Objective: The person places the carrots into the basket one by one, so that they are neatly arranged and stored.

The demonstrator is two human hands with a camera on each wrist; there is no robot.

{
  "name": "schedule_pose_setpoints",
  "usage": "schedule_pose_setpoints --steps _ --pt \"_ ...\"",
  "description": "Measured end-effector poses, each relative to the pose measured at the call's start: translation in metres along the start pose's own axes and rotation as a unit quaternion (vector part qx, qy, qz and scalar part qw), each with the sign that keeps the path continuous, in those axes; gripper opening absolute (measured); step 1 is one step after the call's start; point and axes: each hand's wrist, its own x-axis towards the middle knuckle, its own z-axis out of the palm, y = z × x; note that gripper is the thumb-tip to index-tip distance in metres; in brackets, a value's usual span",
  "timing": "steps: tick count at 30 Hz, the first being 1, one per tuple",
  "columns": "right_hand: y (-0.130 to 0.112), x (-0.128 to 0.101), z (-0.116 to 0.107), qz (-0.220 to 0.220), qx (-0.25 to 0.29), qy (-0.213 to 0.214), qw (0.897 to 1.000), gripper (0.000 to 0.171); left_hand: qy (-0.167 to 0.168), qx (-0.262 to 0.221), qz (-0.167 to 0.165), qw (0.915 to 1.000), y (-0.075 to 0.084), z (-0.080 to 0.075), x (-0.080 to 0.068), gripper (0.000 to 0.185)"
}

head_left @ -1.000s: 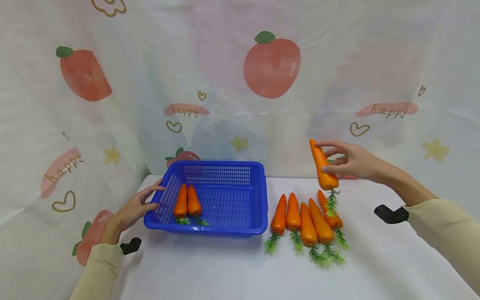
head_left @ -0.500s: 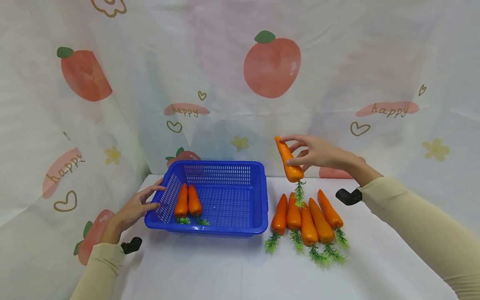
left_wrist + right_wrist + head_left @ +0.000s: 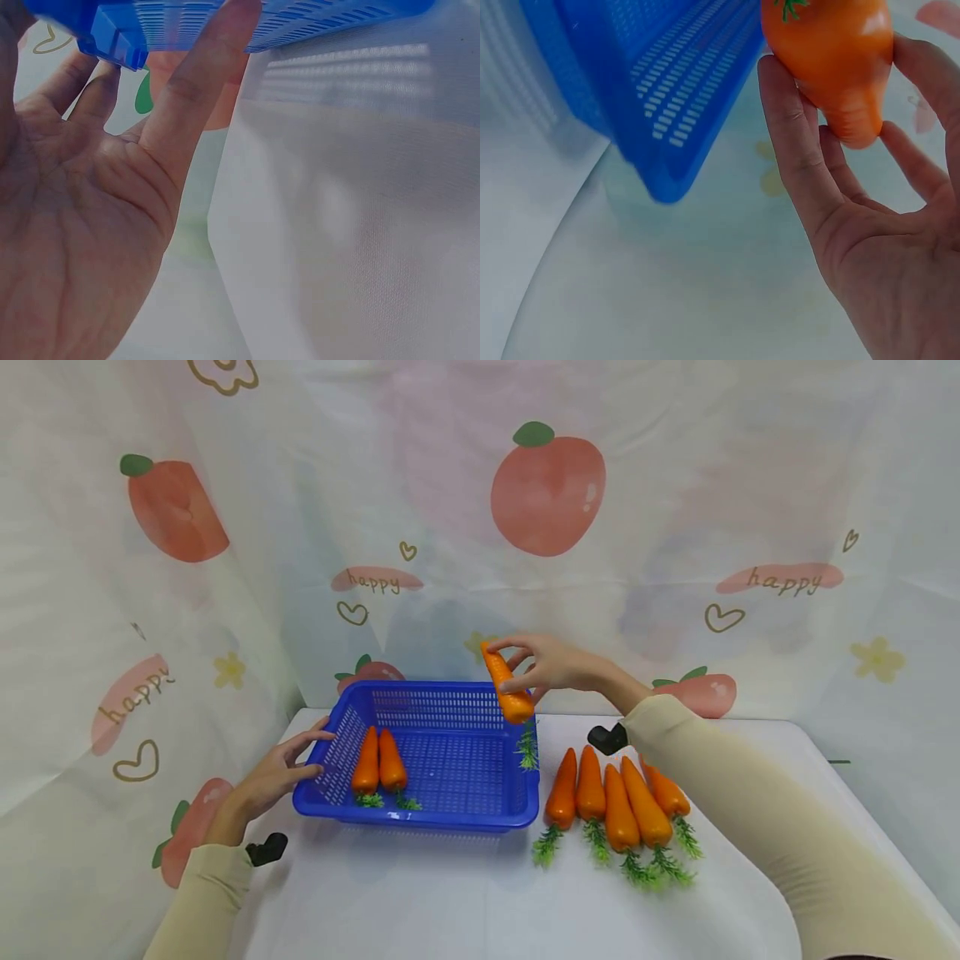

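Obs.: I see held carrot (image 3: 504,681), orange w/ green top hanging, pinched in R hand (image 3: 558,664), tilted tip-up nr basket's rear R corner. Blue mesh basket (image 3: 420,819) upright; L hand (image 3: 273,774) touches L rim. Inside, L side: 2 carrots (image 3: 365,766), tips rearward. I count 5 loose carrots (image 3: 620,814), R of basket, same way.

The word "happy" can be read three times on the cloth (image 3: 450,485), in lower-case brown letters. It is printed across the left streak (image 3: 377,579) and right streak (image 3: 780,578) of the back part, and is slanted upward across the side streak (image 3: 131,703).
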Motion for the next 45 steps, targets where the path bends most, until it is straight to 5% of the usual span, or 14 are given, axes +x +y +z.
schedule_pose_setpoints --steps 16,25,45 --pt "-0.008 0.087 0.071 0.013 0.053 -0.062 0.997 0.069 0.005 0.001 -0.011 0.9999 -0.001 -0.001 -0.002 0.053" --pt "0.008 0.123 0.105 0.021 0.073 -0.076 0.994 0.072 0.009 0.001 -0.013 0.9999 0.0 -0.002 0.002 0.054" --pt "0.032 0.146 0.148 0.083 0.071 -0.097 0.989 0.069 0.016 -0.002 -0.023 0.9996 0.004 0.003 0.001 0.056"
